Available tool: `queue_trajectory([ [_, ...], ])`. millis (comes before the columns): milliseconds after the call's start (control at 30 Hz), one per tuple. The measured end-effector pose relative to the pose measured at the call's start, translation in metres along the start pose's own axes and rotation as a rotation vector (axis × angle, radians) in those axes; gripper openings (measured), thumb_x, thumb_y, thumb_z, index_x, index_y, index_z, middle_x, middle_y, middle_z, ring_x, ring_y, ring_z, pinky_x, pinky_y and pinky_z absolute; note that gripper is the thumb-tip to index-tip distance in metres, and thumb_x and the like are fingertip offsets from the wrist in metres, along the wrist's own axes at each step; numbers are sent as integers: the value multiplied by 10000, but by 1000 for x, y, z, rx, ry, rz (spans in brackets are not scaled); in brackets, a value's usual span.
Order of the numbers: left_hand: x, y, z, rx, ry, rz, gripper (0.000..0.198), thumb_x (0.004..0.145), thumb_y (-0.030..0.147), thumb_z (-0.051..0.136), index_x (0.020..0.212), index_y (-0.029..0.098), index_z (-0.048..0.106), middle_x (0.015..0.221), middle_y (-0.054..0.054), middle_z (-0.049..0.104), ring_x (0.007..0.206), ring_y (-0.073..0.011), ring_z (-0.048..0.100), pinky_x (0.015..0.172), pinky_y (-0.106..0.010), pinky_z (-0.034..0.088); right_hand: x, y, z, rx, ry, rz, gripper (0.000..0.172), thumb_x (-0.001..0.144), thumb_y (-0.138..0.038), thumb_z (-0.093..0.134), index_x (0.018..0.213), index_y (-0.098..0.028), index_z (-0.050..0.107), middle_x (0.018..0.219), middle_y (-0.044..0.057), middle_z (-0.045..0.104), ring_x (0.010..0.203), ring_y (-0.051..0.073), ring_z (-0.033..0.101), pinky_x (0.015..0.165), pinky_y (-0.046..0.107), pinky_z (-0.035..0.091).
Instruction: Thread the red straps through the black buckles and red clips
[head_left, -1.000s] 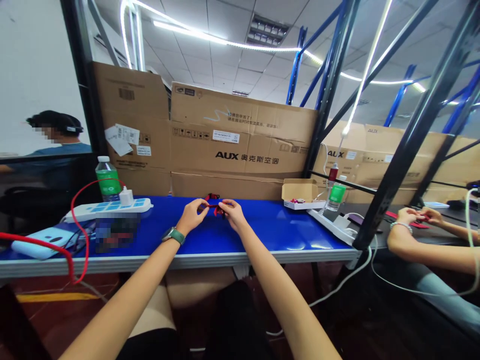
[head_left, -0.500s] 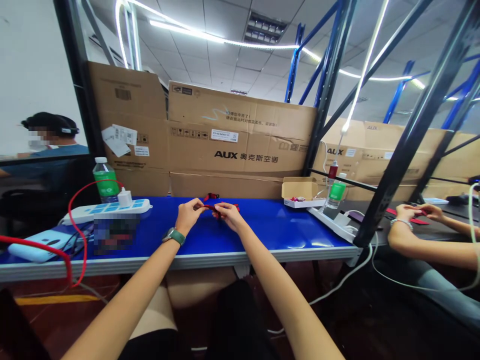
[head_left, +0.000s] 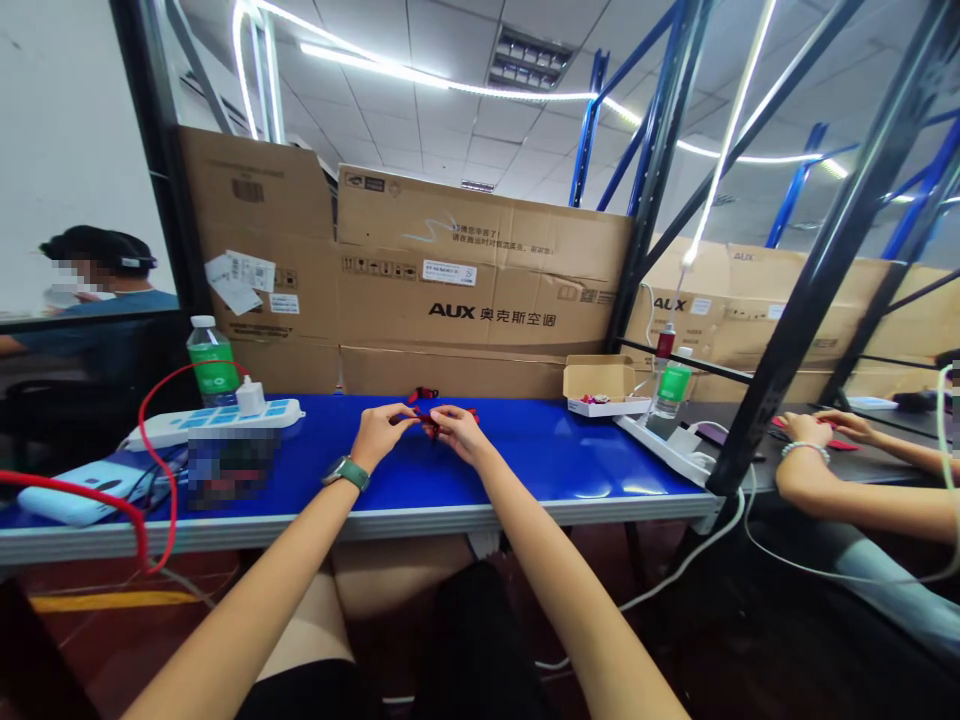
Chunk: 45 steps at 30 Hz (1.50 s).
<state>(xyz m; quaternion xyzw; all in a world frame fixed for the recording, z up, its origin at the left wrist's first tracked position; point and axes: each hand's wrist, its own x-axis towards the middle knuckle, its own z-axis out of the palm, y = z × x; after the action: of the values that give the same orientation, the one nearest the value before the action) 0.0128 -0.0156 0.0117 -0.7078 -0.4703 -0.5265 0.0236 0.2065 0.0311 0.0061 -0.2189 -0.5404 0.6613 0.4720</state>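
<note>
Both my hands meet over the middle of the blue table [head_left: 525, 470]. My left hand [head_left: 381, 432], with a green watch on its wrist, pinches one end of a small red ribbon piece [head_left: 432, 421]. My right hand [head_left: 459, 428] pinches the other end with fingers closed on it. The ribbon is held just above the tabletop and is mostly hidden by my fingers. A second small red piece [head_left: 424, 394] lies on the table just behind my hands.
A white power strip [head_left: 217, 420], green-labelled bottle [head_left: 211, 360], red cable [head_left: 154, 440] and a blue case [head_left: 82, 488] are at the left. A small open cardboard box [head_left: 604, 388] and another bottle [head_left: 673, 384] stand right. Another person's hands [head_left: 817, 428] work at the neighbouring dark table.
My hands stayed in place and shifted their pinch slightly on the red ribbon. The neighbouring person's hands moved a little on the dark table.
</note>
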Motion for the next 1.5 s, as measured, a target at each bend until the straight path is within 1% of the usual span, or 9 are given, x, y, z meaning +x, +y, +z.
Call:
queue_trajectory([
  [400,2,-7,-4,91,19,52,119,861,236,604,820,214,713,867,-24,758,805,-196,677,785,-288,492,-1,-1,-3,-127,33,45,424,642,-345,878,958,-135,688,713,60,724,670,176,696,674,275,522],
  [600,3,-16,-6,118,-7,21,91,854,284,648,835,210,697,846,-31,721,767,-191,643,752,-293,489,-1,-2,-9,-233,40,9,399,702,-354,826,1034,-178,690,879,45,708,749,174,682,671,303,553],
  [767,0,-33,-1,168,-145,15,35,794,183,658,767,198,673,888,-53,666,825,-197,637,811,-311,506,6,7,-14,-684,3,-184,301,793,-280,736,1079,-200,688,944,35,711,872,178,672,838,329,543],
  [867,-4,-43,1,285,-234,-77,174,758,81,617,819,213,712,990,-61,652,909,-206,632,860,-321,501,6,9,-16,-1029,-115,-270,355,750,-217,773,1097,-227,700,1049,37,720,1014,211,658,973,364,488],
  [1000,-7,-42,0,357,-195,-167,572,680,-68,471,1097,244,708,1136,-61,627,969,-196,632,862,-303,500,2,4,-17,-1223,-135,-326,397,778,-169,708,1164,-261,697,1140,36,704,1111,235,614,1027,406,446],
  [1200,-1,-37,0,303,-150,-96,475,670,-62,428,952,195,711,1005,-77,610,913,-199,639,873,-310,513,-1,1,-12,-1191,-244,-367,330,742,-38,619,987,-208,760,964,39,712,914,193,636,904,309,485],
  [1300,0,-41,1,303,-142,-90,427,701,-32,428,930,195,708,991,-82,614,945,-211,644,922,-333,515,-4,-7,-8,-1168,-69,-420,298,797,-100,617,1038,-219,746,1003,49,694,939,194,625,903,297,481],
  [1433,0,-42,2,306,-142,-83,382,731,15,450,936,198,715,997,-89,640,949,-223,642,946,-357,519,-12,-26,-18,-1157,513,-487,370,946,-186,435,1232,-215,669,1240,115,613,1089,208,579,962,309,444],
  [1500,-3,-40,3,314,-169,-71,375,771,44,456,985,202,720,1025,-91,649,961,-223,640,946,-355,515,-17,-32,-31,-1237,766,-387,366,955,-189,424,1231,-200,665,1264,143,596,1138,234,557,963,327,427],
])
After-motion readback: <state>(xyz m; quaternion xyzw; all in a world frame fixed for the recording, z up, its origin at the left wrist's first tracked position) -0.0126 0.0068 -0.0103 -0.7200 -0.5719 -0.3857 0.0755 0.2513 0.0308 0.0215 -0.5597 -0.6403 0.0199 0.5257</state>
